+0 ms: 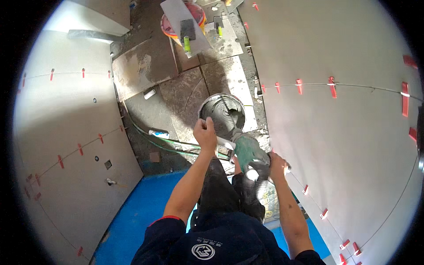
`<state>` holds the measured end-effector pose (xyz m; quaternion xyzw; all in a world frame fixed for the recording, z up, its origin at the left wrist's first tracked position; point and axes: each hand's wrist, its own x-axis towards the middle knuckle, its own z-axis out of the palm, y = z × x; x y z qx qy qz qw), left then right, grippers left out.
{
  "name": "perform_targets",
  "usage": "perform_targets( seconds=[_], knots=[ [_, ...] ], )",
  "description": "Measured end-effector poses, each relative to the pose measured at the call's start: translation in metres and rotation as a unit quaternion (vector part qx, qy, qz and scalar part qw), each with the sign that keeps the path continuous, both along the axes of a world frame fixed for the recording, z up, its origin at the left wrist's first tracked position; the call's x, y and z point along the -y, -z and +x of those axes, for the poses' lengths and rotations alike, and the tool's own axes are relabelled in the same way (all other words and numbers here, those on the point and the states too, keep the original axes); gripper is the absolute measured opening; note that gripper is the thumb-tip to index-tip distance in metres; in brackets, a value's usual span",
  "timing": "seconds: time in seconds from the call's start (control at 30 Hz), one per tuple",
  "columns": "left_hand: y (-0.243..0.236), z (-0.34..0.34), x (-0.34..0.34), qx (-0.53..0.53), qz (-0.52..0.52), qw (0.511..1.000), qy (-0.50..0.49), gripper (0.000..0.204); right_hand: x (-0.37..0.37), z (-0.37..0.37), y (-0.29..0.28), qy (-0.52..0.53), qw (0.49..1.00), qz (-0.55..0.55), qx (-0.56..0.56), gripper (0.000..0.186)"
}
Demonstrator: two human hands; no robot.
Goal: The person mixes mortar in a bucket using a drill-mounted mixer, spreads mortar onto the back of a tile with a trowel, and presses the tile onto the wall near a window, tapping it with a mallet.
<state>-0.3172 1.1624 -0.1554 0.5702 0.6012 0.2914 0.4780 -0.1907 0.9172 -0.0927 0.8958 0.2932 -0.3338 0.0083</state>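
Note:
A green electric mixing drill [250,152] slants over a round bucket [201,105] of wet grey mortar [225,115], its shaft end down in the mix. My right hand [277,167] is closed around the drill's rear handle. At the bucket's near left edge, my left hand [205,133] is closed in a fist; what it grips, if anything, is hidden. A pale cylindrical piece [226,143] shows between my left wrist and the drill. Ridges swirl across the mortar's surface.
Grey tiled walls with red levelling wedges [332,87] rise on both sides. Green hoses [170,148] curve over the floor at left. Loose boards [145,66] lie beyond. Farther off stands a pink bucket [201,15] with a board and a green-handled trowel [187,43] on top.

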Motion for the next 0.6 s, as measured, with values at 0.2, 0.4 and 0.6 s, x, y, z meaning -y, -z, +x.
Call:
perform_targets(
  seconds=[0.2,0.4,0.6],
  knots=[
    [0.024,0.029,-0.039,0.094,-0.154,0.978,-0.101,0.033,-0.012,-0.031,0.012,0.117,0.988,0.018,-0.097,0.03],
    [-0.049,0.015,-0.049,0.189,-0.253,0.937,-0.147,0.023,-0.01,-0.034,-0.074,0.074,0.987,0.05,-0.132,0.039],
    [-0.131,-0.005,-0.041,0.218,-0.259,0.94,-0.047,0.032,-0.001,-0.038,-0.155,0.047,0.986,0.057,-0.146,0.044]
  ],
)
